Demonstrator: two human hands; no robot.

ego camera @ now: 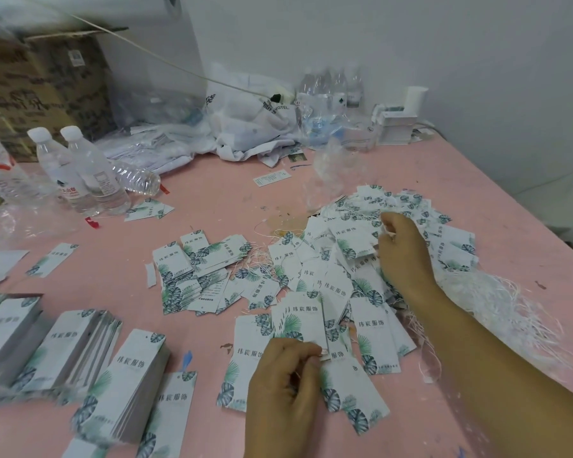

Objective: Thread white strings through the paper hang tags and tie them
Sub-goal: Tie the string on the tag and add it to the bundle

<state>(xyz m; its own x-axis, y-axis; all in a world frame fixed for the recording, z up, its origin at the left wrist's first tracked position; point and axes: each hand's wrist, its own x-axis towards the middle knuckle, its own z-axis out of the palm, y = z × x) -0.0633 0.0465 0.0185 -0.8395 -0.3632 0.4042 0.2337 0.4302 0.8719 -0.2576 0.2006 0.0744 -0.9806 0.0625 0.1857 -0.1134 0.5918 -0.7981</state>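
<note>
White paper hang tags printed with green leaves lie scattered over the pink table (212,200). My left hand (283,388) pinches the lower edge of a small stack of tags (300,320) near the front middle, with a thin string by its fingers. Farther right, my right hand (402,251) reaches over the big heap of strung tags (354,259) with curled fingers pinching a white string. A loose bundle of white strings (497,302) lies to the right of that forearm.
Neat stacks of unstrung tags (80,352) sit at the front left. Water bottles (80,173) stand at the left, a cardboard box (43,87) behind them. Plastic bags, more bottles and white boxes (397,123) crowd the back by the wall.
</note>
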